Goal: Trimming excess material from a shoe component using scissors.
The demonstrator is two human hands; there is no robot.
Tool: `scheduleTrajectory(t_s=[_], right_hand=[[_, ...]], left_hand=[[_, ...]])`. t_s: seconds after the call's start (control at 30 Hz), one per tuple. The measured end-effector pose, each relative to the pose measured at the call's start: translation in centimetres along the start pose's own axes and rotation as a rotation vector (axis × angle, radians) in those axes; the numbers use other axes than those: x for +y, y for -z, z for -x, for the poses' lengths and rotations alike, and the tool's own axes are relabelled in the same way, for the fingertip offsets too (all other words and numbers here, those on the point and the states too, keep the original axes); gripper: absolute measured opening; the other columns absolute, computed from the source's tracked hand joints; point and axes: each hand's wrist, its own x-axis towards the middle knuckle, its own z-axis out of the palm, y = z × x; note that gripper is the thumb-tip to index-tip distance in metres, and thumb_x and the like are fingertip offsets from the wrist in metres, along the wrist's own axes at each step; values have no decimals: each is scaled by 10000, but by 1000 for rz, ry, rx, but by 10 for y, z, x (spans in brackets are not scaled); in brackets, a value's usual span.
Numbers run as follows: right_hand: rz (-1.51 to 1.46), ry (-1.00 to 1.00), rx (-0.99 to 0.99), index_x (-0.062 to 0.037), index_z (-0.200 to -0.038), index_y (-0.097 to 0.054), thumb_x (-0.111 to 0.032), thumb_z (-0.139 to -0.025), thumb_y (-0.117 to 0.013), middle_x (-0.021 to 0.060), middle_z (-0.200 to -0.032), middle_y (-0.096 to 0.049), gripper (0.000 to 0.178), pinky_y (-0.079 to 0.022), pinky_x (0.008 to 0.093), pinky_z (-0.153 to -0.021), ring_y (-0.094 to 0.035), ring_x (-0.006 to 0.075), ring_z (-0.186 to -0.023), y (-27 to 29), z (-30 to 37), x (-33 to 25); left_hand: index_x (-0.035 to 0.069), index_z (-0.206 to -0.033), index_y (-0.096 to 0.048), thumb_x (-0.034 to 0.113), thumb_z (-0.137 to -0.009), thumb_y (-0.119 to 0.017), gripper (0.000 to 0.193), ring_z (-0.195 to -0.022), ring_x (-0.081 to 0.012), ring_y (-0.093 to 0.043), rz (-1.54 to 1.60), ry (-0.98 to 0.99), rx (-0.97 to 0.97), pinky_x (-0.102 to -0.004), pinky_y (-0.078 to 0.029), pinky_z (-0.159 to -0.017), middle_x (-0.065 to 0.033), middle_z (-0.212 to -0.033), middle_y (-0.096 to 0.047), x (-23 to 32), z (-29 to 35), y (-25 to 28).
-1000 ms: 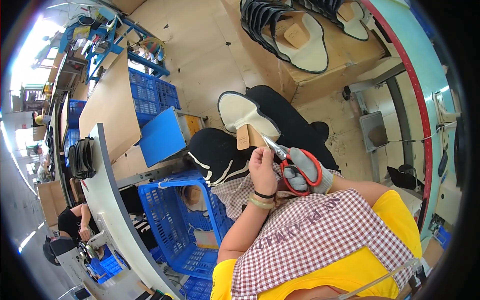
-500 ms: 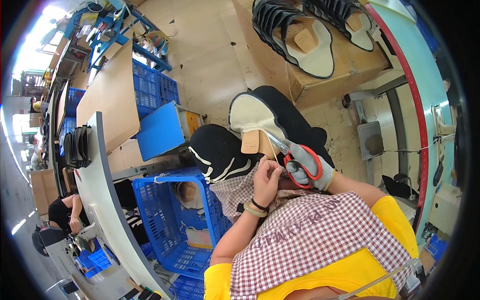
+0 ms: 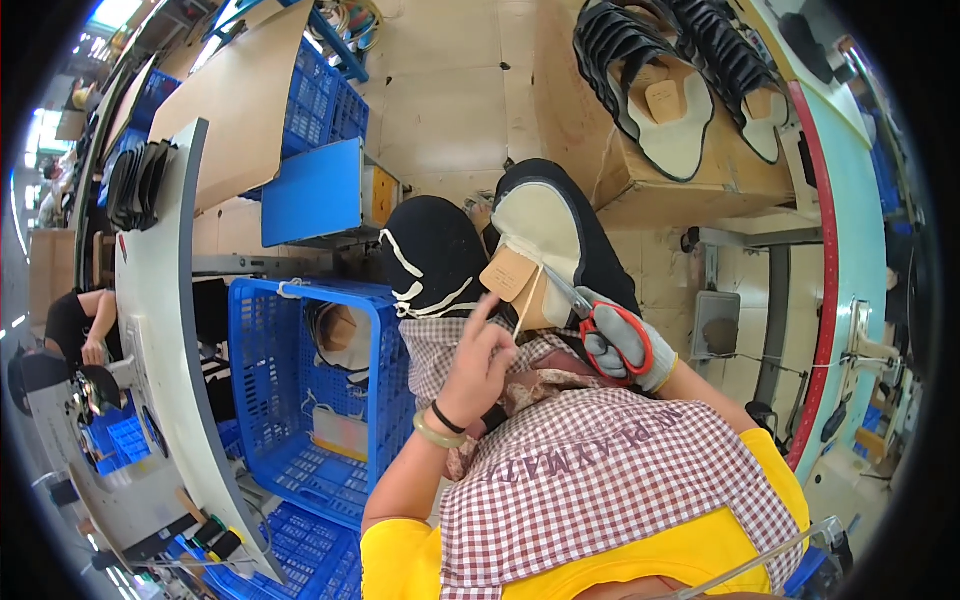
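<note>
A shoe upper (image 3: 540, 215) with cream lining and dark edging lies across my lap, over my black-clad knees. A tan piece (image 3: 510, 272) with small print sits on its heel part, and a thin pale cord (image 3: 531, 297) trails from it towards me. My left hand (image 3: 478, 368), bare, is just below the tan piece with the index finger stretched out; the other fingers are loosely bent near the cord's end. In a grey glove, my right hand (image 3: 625, 345) grips red-handled scissors (image 3: 620, 338). Their blades point up-left, over the upper's edge beside the cord.
Left of me stands a blue plastic crate (image 3: 245, 385) with an upper inside. Stacked uppers (image 3: 665, 125) rest on a cardboard box (image 3: 650, 200) ahead right. A red-edged table (image 3: 825, 270) borders the right; a grey bench (image 3: 165, 330) with black pieces borders the left, a co-worker beyond.
My left hand has moved down-left from the cord, its pinch loosened and index finger extended. The scissors stay in my right hand. The whole view has shifted slightly.
</note>
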Motion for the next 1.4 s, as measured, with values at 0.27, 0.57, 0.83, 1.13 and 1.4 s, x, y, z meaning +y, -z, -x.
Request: scheduleTrajectory(t_s=[0.27, 0.57, 0.83, 1.13, 1.4], right_hand=[[85, -75, 36, -177, -1467, -267, -420, -948, -513, -11, -756, -509, 624, -319, 161, -422, -389, 32, -495, -15, 4, -4], [-102, -197, 28, -175, -1367, -406, -447, -943, -514, -9, -715, -524, 515, -319, 172, -404, -393, 46, -466, -15, 7, -26], [167, -173, 25, -153, -1366, -422, -457, -940, -515, -8, -732, -538, 531, -308, 175, -404, -387, 39, -470, 6, 0, -31], [158, -238, 44, -89, -1082, -541, -477, -915, -538, 16, -702, -548, 422, -300, 186, -399, -399, 54, -459, 23, -12, -41], [568, -223, 93, -64, -949, -572, -425, -898, -588, 11, -684, -543, 365, -329, 210, -421, -433, 64, -477, -6, -11, -60]], left_hand=[[14, -935, -512, 82, -850, -591, 135, -835, -394, -576, -203, 68, 288, -438, -460, -699, -200, -892, -595, -2, -61, -28], [0, -743, -602, 88, -751, -693, 127, -690, -248, -572, -170, 46, 272, -337, -470, -630, -106, -805, -540, -34, -81, -40], [5, -776, -642, 111, -759, -695, 119, -719, -188, -571, 289, 373, 174, -300, -471, -666, -104, -837, -567, -49, -79, -42], [2, -777, -635, 103, -763, -694, 118, -719, -179, -564, 245, 314, 233, -291, -470, -670, -106, -873, -555, -43, -78, -49], [0, -787, -628, 68, -756, -684, 94, -720, -172, -552, 212, 225, 269, -275, -470, -664, -103, -957, -540, -44, -75, -54]])
